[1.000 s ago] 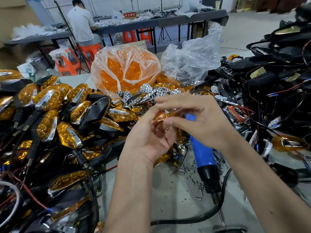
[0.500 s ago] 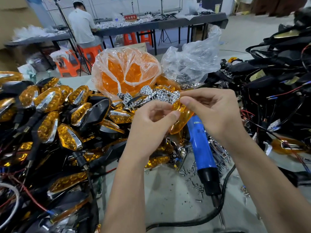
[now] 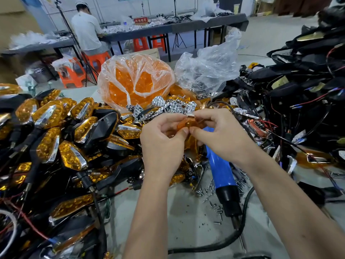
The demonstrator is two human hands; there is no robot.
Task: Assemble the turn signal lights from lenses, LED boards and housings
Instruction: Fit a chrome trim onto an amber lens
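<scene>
- Hands: left hand (image 3: pixel 162 139) and right hand (image 3: pixel 222 135) both pinch one amber lens (image 3: pixel 188 123) between fingertips, above the surface (image 3: pixel 186 221).
- Blue electric screwdriver (image 3: pixel 222 176) lies below them, beside loose screws (image 3: pixel 211 193).

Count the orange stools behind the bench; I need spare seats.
4 in view: one under the seated person, one left of it, and two under the dark table. More may be hidden behind bags and tables.
</scene>
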